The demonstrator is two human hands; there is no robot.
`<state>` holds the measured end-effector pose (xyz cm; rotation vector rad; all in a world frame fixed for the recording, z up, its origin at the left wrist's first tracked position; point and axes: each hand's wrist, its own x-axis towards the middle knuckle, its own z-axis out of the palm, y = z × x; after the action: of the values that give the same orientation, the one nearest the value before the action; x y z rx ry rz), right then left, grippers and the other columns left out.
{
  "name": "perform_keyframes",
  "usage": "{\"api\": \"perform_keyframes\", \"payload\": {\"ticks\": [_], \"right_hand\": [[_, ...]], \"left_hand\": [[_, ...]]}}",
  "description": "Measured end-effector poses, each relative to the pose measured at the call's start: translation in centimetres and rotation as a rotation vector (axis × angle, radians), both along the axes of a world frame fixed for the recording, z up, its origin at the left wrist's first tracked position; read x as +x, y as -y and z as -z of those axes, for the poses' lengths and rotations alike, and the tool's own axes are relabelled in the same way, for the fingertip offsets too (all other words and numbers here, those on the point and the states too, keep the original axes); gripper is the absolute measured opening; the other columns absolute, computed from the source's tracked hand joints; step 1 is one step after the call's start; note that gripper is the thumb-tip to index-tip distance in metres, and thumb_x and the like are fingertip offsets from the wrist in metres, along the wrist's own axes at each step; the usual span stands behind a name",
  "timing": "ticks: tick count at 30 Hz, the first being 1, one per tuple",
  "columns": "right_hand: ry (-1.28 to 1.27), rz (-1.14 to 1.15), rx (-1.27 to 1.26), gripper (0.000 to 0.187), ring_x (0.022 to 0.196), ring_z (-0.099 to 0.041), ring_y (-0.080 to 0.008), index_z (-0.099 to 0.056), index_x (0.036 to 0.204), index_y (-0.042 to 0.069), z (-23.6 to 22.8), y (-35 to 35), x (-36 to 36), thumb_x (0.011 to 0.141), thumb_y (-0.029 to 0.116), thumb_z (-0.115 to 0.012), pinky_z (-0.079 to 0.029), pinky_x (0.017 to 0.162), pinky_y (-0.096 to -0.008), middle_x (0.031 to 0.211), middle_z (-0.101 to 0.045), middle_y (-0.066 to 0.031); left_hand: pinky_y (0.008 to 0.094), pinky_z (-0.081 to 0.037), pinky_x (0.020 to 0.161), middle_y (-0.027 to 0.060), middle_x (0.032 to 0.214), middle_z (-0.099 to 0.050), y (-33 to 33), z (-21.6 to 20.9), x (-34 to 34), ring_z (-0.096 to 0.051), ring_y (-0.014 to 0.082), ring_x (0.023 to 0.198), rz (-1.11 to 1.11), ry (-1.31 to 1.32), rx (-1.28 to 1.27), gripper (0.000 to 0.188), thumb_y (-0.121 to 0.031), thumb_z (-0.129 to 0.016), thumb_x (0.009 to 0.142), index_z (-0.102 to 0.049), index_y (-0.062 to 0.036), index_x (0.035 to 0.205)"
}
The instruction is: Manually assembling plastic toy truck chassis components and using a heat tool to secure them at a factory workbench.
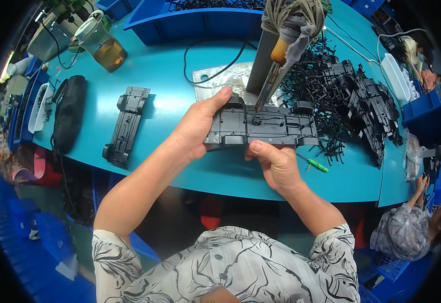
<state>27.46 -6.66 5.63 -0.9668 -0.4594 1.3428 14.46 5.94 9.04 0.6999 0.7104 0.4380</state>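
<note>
Both my hands hold a black plastic toy-car chassis (281, 129) level over the bench. My left hand (198, 123) grips its left end, thumb along the far corner. My right hand (279, 165) pinches the near edge with the thumb on top; the fingers beneath are hidden. A soldering iron (268, 83) with an orange collar, fixed to an upright metal bar (259, 65), points down at the chassis' middle. Whether its tip touches cannot be made out. Under the chassis, a metal plate (220, 81) partly shows.
A second chassis (126, 126) and a black pouch (70, 113) lie on the left of the teal bench (167, 65). Thin black parts (309, 76) and stacked chassis (372, 111) heap up on the right. A green-handled tool (317, 165) lies near my right hand. A jug (101, 43) stands far left.
</note>
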Motion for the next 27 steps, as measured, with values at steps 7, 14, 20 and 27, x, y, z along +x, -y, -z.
{"api": "perform_keyframes", "payload": {"ticks": [7,14,20,27], "right_hand": [[0.018,-0.008,0.012,0.018,0.074,-0.06,-0.0183,-0.061,0.093,0.0,-0.12,-0.28,-0.07,0.077,0.006,-0.069,-0.049,0.068,-0.0332,0.08,-0.063,-0.0074],[0.015,-0.018,0.005,0.016,0.074,-0.06,-0.0177,-0.062,0.091,0.001,-0.33,-0.29,-0.07,0.077,0.006,-0.069,-0.049,0.068,-0.0329,0.08,-0.063,-0.0067],[0.02,0.006,0.008,0.015,0.074,-0.059,-0.0173,-0.062,0.09,0.002,-0.15,-0.21,-0.12,0.077,0.007,-0.069,-0.048,0.068,-0.0332,0.079,-0.063,-0.0062],[0.027,0.026,0.008,0.016,0.074,-0.06,-0.017,-0.061,0.091,0.002,-0.26,-0.25,-0.16,0.077,0.006,-0.068,-0.048,0.068,-0.0332,0.08,-0.063,-0.0062]], "left_hand": [[0.0331,-0.056,0.075,0.0129,0.101,-0.064,-0.43,0.51,0.09,-0.066,0.02,0.086,-0.013,-0.018,-0.008,0.043,-0.039,-0.051,0.093,-0.053,-0.0003,0.113],[0.034,-0.056,0.076,0.0145,0.102,-0.063,-0.33,0.31,0.12,-0.066,0.0214,0.088,-0.03,-0.003,-0.012,0.042,-0.035,-0.05,0.094,-0.053,0.0021,0.113],[0.0327,-0.057,0.074,0.0139,0.101,-0.064,-0.27,0.49,0.29,-0.067,0.0203,0.086,-0.02,-0.008,0.015,0.044,-0.039,-0.051,0.093,-0.054,0.0,0.112],[0.0349,-0.055,0.08,0.0136,0.105,-0.063,-0.4,0.49,0.18,-0.065,0.021,0.092,-0.004,-0.01,0.004,0.044,-0.037,-0.052,0.093,-0.054,0.0011,0.115]]}}
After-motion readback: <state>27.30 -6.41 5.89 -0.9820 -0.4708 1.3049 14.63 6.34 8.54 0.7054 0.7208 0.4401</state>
